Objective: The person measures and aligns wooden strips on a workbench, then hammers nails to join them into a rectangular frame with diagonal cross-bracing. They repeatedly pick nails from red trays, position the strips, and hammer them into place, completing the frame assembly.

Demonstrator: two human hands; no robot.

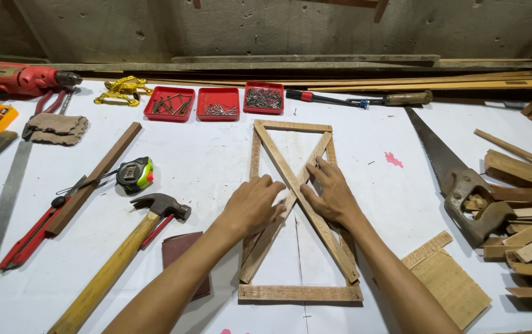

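A rectangular wooden frame (300,292) made of thin slats lies flat on the white table, with two diagonal slats crossing in an X. My left hand (254,205) rests palm down on the left side of the crossing, fingers spread over the diagonal slat (264,242). Across from it, my right hand (331,193) presses flat on the right side of the crossing, fingertips on the other diagonal slat (275,153). Neither hand grips anything.
A claw hammer (117,260), tape measure (136,174), red utility knife (27,238) and wooden bar (92,178) lie left. Three red trays of nails (218,102) sit behind the frame. A handsaw (458,176) and a pile of wood offcuts (526,229) lie right. A red drill (21,80) sits far left.
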